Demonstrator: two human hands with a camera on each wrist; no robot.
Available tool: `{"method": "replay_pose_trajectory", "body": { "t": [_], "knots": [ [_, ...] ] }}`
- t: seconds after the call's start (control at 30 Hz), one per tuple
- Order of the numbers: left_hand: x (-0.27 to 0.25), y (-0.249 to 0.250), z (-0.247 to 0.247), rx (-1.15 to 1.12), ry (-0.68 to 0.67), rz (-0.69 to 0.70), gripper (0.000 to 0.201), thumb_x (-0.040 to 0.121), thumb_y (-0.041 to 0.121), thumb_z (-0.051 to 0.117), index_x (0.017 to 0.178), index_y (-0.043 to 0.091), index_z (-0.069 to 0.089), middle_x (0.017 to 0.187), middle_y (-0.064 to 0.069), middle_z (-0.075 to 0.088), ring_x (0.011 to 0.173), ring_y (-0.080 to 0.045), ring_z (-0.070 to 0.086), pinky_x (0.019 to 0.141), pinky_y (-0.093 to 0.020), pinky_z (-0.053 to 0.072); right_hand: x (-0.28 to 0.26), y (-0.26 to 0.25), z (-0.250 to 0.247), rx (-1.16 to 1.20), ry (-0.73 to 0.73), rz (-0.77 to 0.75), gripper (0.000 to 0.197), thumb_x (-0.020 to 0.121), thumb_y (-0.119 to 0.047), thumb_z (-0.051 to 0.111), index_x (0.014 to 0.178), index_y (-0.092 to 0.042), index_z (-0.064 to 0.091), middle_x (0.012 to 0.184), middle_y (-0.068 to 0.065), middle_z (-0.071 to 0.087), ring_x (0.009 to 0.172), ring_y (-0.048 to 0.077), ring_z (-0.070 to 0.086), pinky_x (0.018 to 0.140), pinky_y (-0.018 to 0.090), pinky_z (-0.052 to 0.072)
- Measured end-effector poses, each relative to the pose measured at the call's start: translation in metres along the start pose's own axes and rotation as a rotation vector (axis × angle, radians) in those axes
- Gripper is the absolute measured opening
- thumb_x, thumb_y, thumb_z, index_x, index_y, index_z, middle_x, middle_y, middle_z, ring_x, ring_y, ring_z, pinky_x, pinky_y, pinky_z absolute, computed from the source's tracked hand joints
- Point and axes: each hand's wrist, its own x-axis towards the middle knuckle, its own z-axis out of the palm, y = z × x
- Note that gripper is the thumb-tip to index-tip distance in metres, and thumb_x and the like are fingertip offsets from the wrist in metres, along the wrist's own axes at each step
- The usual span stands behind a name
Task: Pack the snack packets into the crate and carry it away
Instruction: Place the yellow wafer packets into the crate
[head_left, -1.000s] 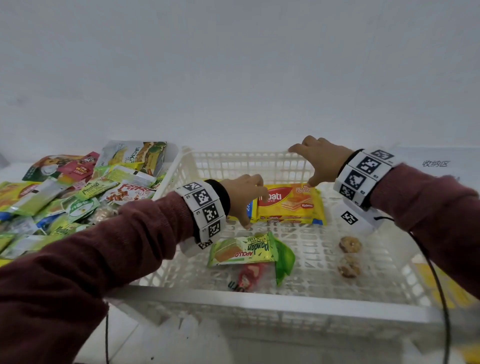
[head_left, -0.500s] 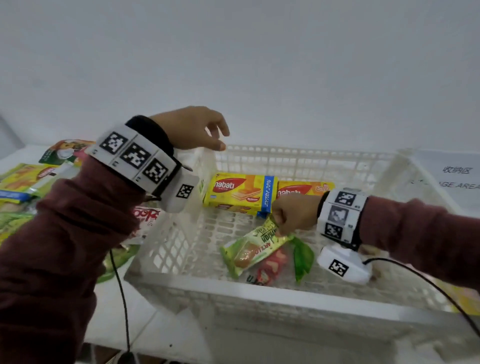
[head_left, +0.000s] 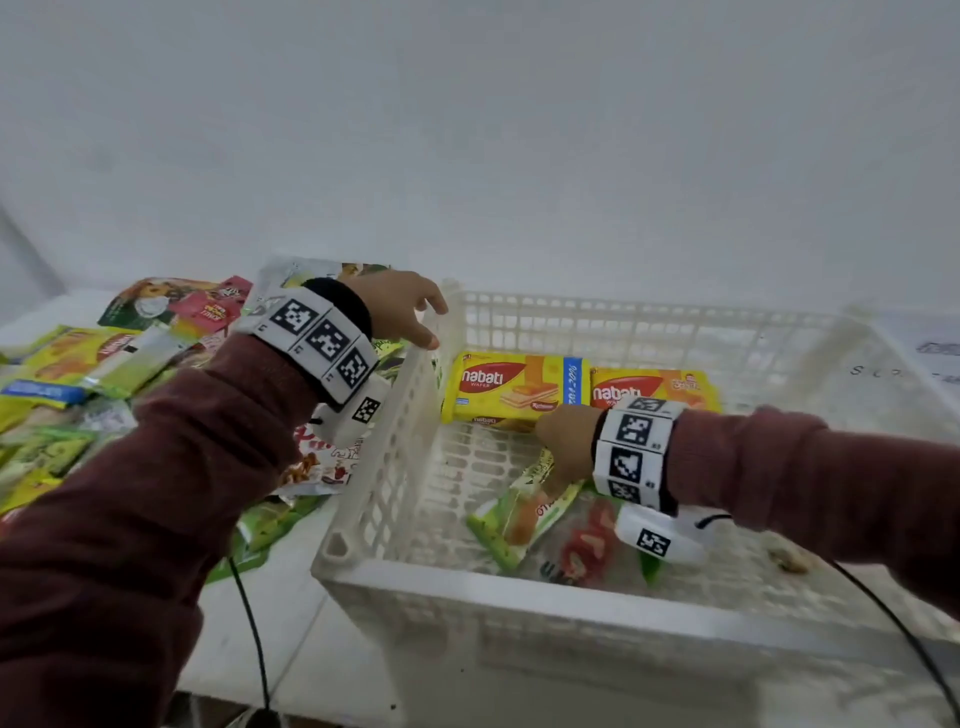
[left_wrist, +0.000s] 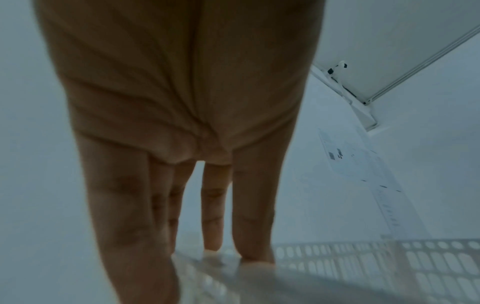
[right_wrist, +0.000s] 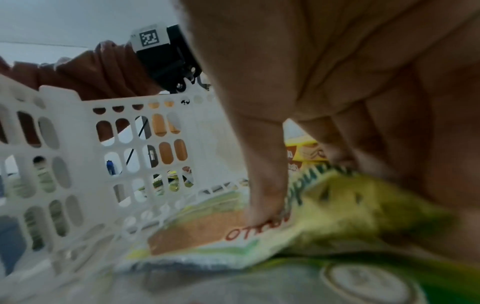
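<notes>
A white lattice crate (head_left: 571, 590) stands on the table in the head view. My left hand (head_left: 410, 317) is at its far left corner, and straight fingers (left_wrist: 253, 236) touch the crate rim (left_wrist: 389, 267). My right hand (head_left: 563, 449) is inside the crate, low over the floor. It pinches a green pandan snack packet (head_left: 519, 514); the thumb (right_wrist: 267, 195) lies on top of the packet (right_wrist: 350, 216). Two yellow wafer packets (head_left: 511, 387) (head_left: 670, 387) lie along the far wall. A clear packet with red sweets (head_left: 587, 545) lies under the green one.
A heap of several snack packets (head_left: 104, 374) covers the table left of the crate. A loose biscuit (head_left: 789, 561) lies on the crate floor at the right. A black cable (head_left: 249, 623) hangs from my left wrist. A white wall rises behind.
My left hand left the crate's inside, rose, then came down onto the far left rim. My right hand dropped from the far rim onto the green packet and took hold of it.
</notes>
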Motion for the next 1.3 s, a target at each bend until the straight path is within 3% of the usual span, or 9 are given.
{"method": "replay_pose_trajectory", "body": {
  "t": [0.13,0.3,0.5,0.63,0.77,0.9,1.07,1.17,1.3],
  "knots": [
    [0.002,-0.001,0.002,-0.069,0.004,0.018,0.048,0.082,0.025,0.067,0.127,0.017,0.052,0.132,-0.008,0.048,0.075,-0.015,0.059,0.084,-0.026,0.043,-0.006,0.006,-0.014,0.186,0.145,-0.063,0.052,0.079,-0.021,0.071,0.124,-0.005,0.049,0.124,0.008,0.055,0.113,0.026,0.054,0.083,0.030,0.046],
    [0.003,-0.003,0.001,-0.064,0.008,0.030,0.051,0.082,0.025,0.067,0.130,0.016,0.050,0.134,-0.008,0.049,0.074,-0.014,0.060,0.080,-0.024,0.041,-0.008,0.001,-0.062,0.037,0.474,-0.314,0.045,0.079,-0.006,0.063,0.122,-0.016,0.055,0.120,0.007,0.058,0.113,0.025,0.052,0.086,0.028,0.039],
    [0.002,-0.005,0.002,-0.082,0.010,0.051,0.052,0.084,0.023,0.066,0.133,0.015,0.049,0.137,-0.009,0.046,0.070,-0.015,0.060,0.079,-0.023,0.043,0.012,-0.029,-0.050,-0.110,0.418,-0.574,0.052,0.071,0.003,0.066,0.121,-0.006,0.059,0.126,0.014,0.055,0.121,0.029,0.047,0.101,0.038,0.037],
    [0.003,-0.007,0.003,-0.095,0.008,0.060,0.052,0.084,0.025,0.066,0.133,0.017,0.048,0.139,-0.007,0.046,0.070,-0.014,0.061,0.081,-0.022,0.042,0.005,-0.009,-0.038,0.015,0.525,-0.505,0.043,0.079,-0.003,0.060,0.121,-0.010,0.058,0.124,0.010,0.056,0.116,0.027,0.051,0.095,0.040,0.043],
    [0.004,-0.007,0.000,-0.054,-0.007,0.068,0.052,0.084,0.028,0.066,0.132,0.018,0.049,0.137,-0.006,0.047,0.077,-0.016,0.062,0.086,-0.026,0.042,0.000,-0.011,-0.019,-0.103,0.192,-0.442,0.051,0.089,-0.006,0.052,0.139,-0.012,0.040,0.147,0.008,0.035,0.132,0.023,0.038,0.105,0.034,0.035],
    [0.002,-0.002,-0.010,0.154,-0.096,0.084,0.057,0.083,0.038,0.063,0.134,0.020,0.046,0.135,-0.004,0.049,0.116,-0.021,0.052,0.099,-0.032,0.037,0.010,-0.018,-0.008,-0.247,0.006,-0.395,0.066,0.089,0.002,0.044,0.147,-0.015,0.019,0.157,0.004,0.004,0.144,0.021,0.012,0.113,0.041,0.024],
    [-0.014,0.046,-0.059,0.309,-0.024,0.183,0.043,0.085,0.041,0.059,0.119,0.014,0.059,0.112,-0.010,0.064,0.103,-0.024,0.058,0.087,-0.029,0.039,-0.016,0.011,-0.027,-0.038,0.126,-0.289,0.055,0.089,0.003,0.043,0.140,-0.019,0.038,0.151,0.001,0.030,0.135,0.022,0.034,0.110,0.033,0.031],
    [-0.016,0.100,-0.064,0.322,0.064,0.377,0.030,0.087,0.037,0.058,0.104,0.013,0.064,0.103,-0.009,0.066,0.089,-0.020,0.055,0.075,-0.026,0.036,-0.060,0.059,-0.050,0.112,0.232,-0.119,0.044,0.088,0.001,0.048,0.128,-0.018,0.053,0.133,0.005,0.052,0.110,0.023,0.054,0.088,0.024,0.041],
    [-0.013,0.174,-0.009,0.359,-0.184,0.602,0.035,0.087,0.028,0.061,0.117,0.010,0.058,0.106,-0.004,0.058,0.091,-0.015,0.049,0.062,-0.023,0.033,-0.106,0.122,-0.060,0.091,0.258,0.116,0.036,0.085,-0.006,0.060,0.120,-0.014,0.059,0.110,0.005,0.062,0.081,0.017,0.050,0.075,0.019,0.035]
  ]
}}
